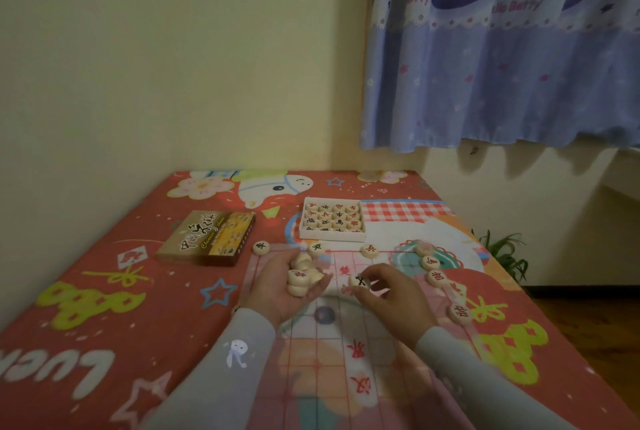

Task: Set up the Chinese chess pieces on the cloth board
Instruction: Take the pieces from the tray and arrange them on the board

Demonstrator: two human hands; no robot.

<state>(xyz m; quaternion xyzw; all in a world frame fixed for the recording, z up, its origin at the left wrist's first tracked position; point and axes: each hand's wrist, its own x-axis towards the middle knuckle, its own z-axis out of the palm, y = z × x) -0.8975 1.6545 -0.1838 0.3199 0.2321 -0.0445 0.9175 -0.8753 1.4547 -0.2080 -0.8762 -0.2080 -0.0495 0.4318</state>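
The thin translucent cloth board (346, 360) lies on the red patterned bedsheet, with red lines and characters on it. My left hand (287, 287) is palm up over the board's far left part and cups several round wooden pieces (301, 275). My right hand (391, 289) pinches one black-marked piece (358, 281) just above the board's middle. Loose pieces lie along the board's far edge (370, 250) and down its right edge (434, 277). An open white tray (332, 237) beyond the board holds several more pieces.
The brown box lid (207, 239) lies left of the tray, with a single piece (261, 247) beside it. The bed meets the wall on the left and far side. A blue curtain (502, 65) hangs at the right, a plant (505, 253) below it.
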